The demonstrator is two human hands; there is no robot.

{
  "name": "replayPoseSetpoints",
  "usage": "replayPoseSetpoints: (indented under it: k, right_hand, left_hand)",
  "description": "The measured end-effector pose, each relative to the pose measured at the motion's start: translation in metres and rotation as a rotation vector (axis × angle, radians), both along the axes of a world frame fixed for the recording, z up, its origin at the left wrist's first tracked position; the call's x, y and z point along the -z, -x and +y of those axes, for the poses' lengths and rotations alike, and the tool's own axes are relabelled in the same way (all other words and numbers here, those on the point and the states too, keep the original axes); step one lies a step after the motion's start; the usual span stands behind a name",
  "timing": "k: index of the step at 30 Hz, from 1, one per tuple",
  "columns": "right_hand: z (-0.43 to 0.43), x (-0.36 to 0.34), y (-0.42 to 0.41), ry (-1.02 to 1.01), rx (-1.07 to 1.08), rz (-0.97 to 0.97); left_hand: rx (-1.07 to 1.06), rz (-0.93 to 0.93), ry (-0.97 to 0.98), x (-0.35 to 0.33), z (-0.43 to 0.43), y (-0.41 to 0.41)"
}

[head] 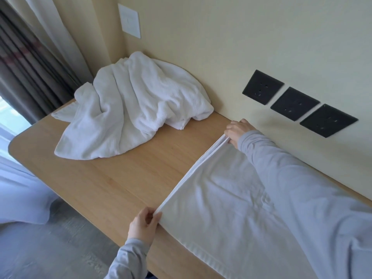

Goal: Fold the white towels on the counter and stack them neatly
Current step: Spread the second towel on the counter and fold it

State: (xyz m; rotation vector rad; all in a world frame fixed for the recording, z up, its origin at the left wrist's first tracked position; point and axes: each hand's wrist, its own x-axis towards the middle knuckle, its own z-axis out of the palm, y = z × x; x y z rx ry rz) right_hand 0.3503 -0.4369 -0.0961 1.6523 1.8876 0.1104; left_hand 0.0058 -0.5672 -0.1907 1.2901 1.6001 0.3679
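Note:
A white towel point(227, 208) lies flat on the wooden counter point(124, 178), doubled over, with its layered edge running from near the wall to the front edge. My left hand point(144, 224) pinches the near corner of that edge. My right hand point(236, 131) grips the far corner beside the wall, and its grey sleeve crosses over the towel. A second white towel point(130, 105) sits crumpled in a heap at the back left corner of the counter, apart from both hands.
Three black wall sockets point(296, 103) are on the wall to the right, and a white switch plate point(129, 21) is higher up. Grey curtains point(24, 67) hang at the left. A bed with white linen point(20, 188) stands left of the counter's rounded corner.

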Motion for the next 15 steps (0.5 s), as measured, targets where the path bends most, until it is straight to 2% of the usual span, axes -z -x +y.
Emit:
replayPoseSetpoints:
  k: [6,9,15]
  right_hand:
    - [-0.028,-0.026,-0.011,-0.145,0.022,-0.023]
    - [-0.047,-0.057,-0.025,-0.271,0.044,-0.021]
    - [-0.116,-0.158,-0.062,-0.62,0.119,0.16]
  left_hand:
    - [-0.122,-0.089,-0.146,-0.018,-0.016,-0.013]
    - [-0.131,-0.114,-0.322,-0.043,-0.018,-0.021]
    - [-0.16,-0.242,-0.622,-0.138,0.007,-0.043]
